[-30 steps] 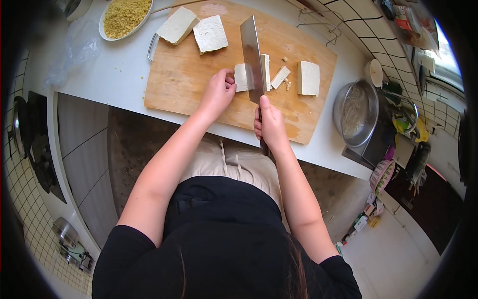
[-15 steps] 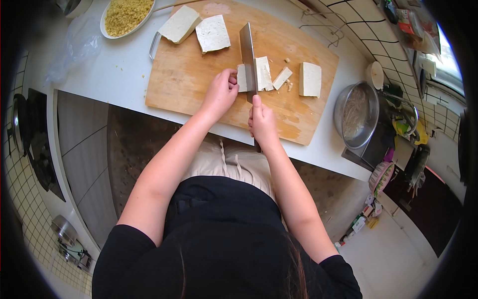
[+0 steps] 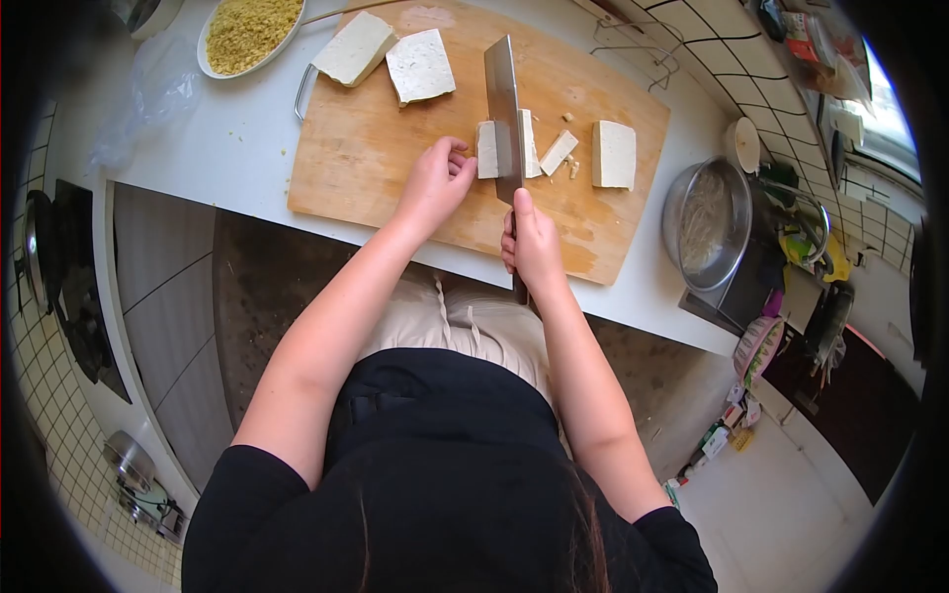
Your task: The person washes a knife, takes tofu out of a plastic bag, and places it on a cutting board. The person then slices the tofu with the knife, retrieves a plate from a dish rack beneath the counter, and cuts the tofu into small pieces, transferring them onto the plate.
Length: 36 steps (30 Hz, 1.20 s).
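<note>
My right hand (image 3: pixel 537 242) is closed around the handle of a cleaver (image 3: pixel 503 109), thumb along the base of the blade. The blade stands over a cut block of white tofu (image 3: pixel 486 150) and hides part of it; another slice (image 3: pixel 530 144) shows on its right. My left hand (image 3: pixel 442 178) is at the block's left side, fingers loosely curled and thumb apart, gripping nothing; whether the fingertips touch the tofu I cannot tell. Farther right lie a small tofu strip (image 3: pixel 560 153), crumbs and a separate tofu block (image 3: pixel 614 155). All rest on a wooden cutting board (image 3: pixel 386 148).
Two larger tofu blocks, one tilted (image 3: pixel 354 49) and one squarer (image 3: pixel 421 66), lie at the board's back left. Beyond them is a white dish of yellow crumbly food (image 3: pixel 250 35). A metal bowl (image 3: pixel 708 227) stands right of the board, and a plastic bag (image 3: pixel 158 104) lies left.
The cleaver and my right hand have shifted slightly right, covering more of the right-hand slice. My left hand has loosened a little, its fingers more spread beside the tofu.
</note>
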### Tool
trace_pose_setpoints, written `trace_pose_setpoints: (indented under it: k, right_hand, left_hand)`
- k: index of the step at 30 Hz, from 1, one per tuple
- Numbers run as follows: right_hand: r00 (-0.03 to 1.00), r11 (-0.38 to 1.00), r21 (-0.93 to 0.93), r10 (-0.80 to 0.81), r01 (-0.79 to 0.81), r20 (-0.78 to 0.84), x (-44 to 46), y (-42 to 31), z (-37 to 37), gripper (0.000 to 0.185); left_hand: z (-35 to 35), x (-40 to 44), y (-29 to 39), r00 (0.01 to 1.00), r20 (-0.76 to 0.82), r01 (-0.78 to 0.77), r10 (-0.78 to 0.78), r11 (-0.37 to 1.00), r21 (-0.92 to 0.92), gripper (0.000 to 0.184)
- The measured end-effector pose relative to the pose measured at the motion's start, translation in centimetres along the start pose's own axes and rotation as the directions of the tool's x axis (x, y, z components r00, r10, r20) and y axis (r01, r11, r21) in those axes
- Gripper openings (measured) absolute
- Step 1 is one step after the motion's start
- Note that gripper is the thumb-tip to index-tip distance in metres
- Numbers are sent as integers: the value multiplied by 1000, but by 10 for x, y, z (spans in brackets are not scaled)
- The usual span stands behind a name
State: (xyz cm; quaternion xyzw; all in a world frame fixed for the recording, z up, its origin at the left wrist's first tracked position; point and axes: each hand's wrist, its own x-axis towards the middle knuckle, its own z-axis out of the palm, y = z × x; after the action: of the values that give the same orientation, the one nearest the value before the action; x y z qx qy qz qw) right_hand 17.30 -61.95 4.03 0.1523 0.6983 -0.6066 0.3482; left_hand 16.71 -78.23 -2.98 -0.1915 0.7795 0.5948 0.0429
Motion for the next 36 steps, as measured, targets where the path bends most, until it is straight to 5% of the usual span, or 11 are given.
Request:
trace_pose_setpoints:
  k: [15, 27, 36]
  right_hand:
    - [995, 995, 21, 95, -95, 31, 6, -10, -4, 58]
    - [997, 998, 15, 66, -67, 39, -5, -13, 10, 53]
    - [999, 993, -116, 26, -30, -33, 13, 9, 20, 53]
  left_hand:
    - [13, 12, -3, 986, -127, -94, 112, 986, 142, 37]
    - [4, 9, -16, 999, -31, -10, 8, 998, -58, 14]
    - [6, 11, -14, 999, -51, -1, -1, 999, -50, 20]
